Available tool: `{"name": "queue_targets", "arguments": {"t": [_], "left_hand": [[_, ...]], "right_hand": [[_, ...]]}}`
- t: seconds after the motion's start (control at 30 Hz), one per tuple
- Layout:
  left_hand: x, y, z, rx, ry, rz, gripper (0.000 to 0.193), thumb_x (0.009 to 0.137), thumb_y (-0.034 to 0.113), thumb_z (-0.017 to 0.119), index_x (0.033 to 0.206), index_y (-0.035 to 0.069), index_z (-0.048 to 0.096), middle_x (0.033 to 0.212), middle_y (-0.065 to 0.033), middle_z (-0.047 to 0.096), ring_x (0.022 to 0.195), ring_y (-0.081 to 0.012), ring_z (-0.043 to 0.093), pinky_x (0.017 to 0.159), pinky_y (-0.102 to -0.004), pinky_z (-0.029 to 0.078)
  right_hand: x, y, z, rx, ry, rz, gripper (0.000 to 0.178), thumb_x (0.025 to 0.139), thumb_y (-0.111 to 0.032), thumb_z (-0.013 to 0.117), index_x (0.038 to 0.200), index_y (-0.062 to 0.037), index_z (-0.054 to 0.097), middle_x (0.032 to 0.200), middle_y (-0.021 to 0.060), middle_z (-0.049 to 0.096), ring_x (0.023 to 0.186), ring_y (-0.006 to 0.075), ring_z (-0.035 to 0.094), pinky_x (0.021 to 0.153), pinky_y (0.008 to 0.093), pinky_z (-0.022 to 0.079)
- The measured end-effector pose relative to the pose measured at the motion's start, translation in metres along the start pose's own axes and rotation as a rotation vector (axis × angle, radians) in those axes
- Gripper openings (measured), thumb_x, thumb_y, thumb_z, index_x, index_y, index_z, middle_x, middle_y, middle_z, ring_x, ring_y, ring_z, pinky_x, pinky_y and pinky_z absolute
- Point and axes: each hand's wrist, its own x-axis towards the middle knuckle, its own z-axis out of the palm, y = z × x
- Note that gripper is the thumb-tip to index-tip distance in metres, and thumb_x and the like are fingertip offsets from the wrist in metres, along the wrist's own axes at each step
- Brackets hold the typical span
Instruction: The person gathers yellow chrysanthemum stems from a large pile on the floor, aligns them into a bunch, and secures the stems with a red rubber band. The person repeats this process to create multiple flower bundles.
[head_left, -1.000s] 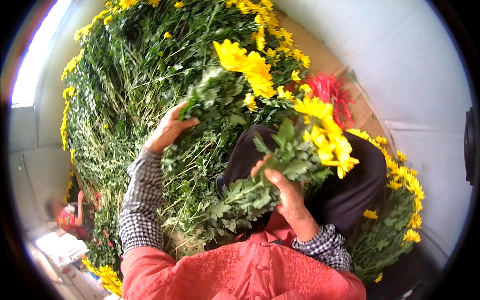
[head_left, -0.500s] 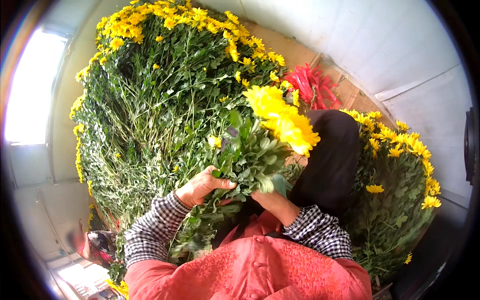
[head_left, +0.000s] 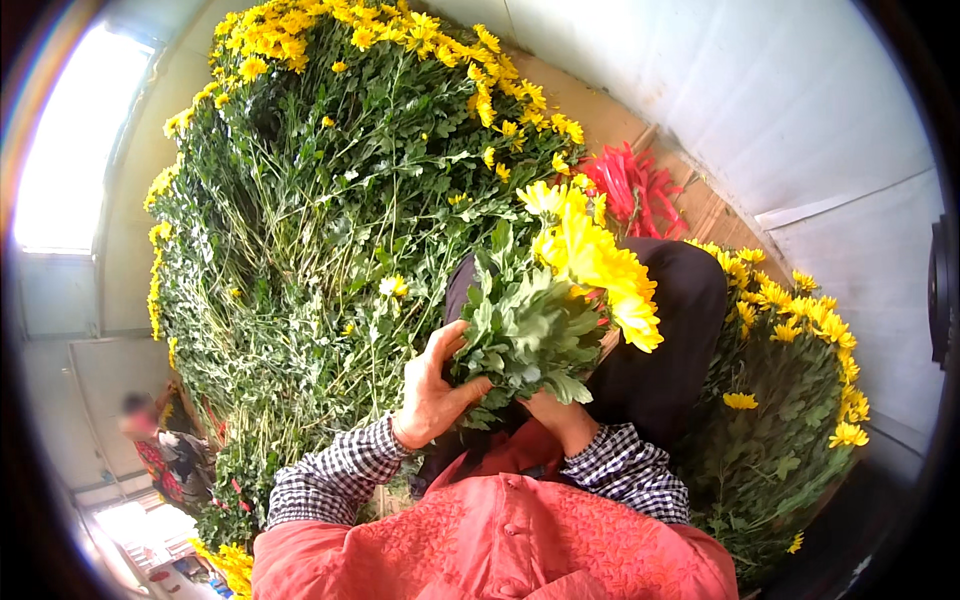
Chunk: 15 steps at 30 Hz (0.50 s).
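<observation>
Yellow flower bunch between hands; red strips beyond.

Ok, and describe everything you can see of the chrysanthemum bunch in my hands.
The chrysanthemum bunch has bright yellow, many-petalled heads packed together beyond fresh-looking, lobed green leaves. It slants, heads toward the upper right, over your dark trousers. Your left hand, thumb and fingers apart, meets the leaves on its left side; your right hand is at the lower edge, fingers hidden. The stem ends are out of sight.

Flower bunches together, left grip drawn in
</observation>
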Motion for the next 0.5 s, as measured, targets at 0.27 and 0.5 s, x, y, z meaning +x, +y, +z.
{"name": "queue_targets", "arguments": {"t": [0.27, 0.5], "left_hand": [[0.027, -0.006, 0.011, 0.367, -0.013, 0.268, 0.058, 0.086, 0.014, 0.06, 0.14, 0.008, 0.039, 0.144, -0.0187, 0.032, 0.13, -0.0378, 0.034, 0.107, -0.0424, 0.029], [0.039, -0.021, 0.0, 0.048, -0.089, 0.165, 0.059, 0.087, 0.008, 0.057, 0.142, 0.008, 0.035, 0.143, -0.0178, 0.035, 0.134, -0.033, 0.034, 0.109, -0.0375, 0.029]], "right_hand": [[0.021, 0.006, 0.014, 0.074, 0.153, -0.112, 0.041, 0.089, -0.009, 0.057, 0.129, -0.0058, 0.05, 0.127, 0.0107, 0.054, 0.119, 0.023, 0.05, 0.101, 0.0362, 0.039], [0.028, -0.01, 0.008, -0.471, 0.231, -0.182, 0.034, 0.08, -0.009, 0.062, 0.113, -0.0062, 0.063, 0.111, 0.0117, 0.064, 0.105, 0.0307, 0.06, 0.089, 0.0353, 0.048]]}}
